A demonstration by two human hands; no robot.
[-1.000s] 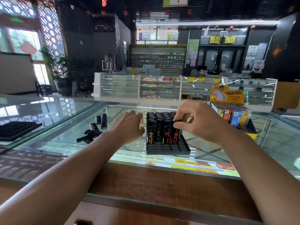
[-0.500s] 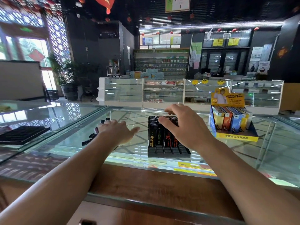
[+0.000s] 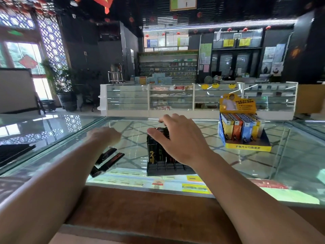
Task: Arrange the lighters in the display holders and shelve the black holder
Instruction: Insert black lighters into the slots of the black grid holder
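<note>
No wording was sharp enough to read in full. The front black lighter (image 3: 151,154) bore yellow Chinese characters down its face, blurred. The display box (image 3: 228,138) carried a line of dark characters on its yellow front strip (image 3: 248,147) and more on its header card (image 3: 237,104), all illegible. The hanging sign (image 3: 182,3) overhead was unreadable too.

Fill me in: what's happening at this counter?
A person is loading black lighters into the black holder on the glass counter. The right hand rests on the tops of the lighters standing in it; its front slots are empty. The left hand hovers over loose lighters lying on the glass. A yellow box of coloured lighters stands to the right.
</note>
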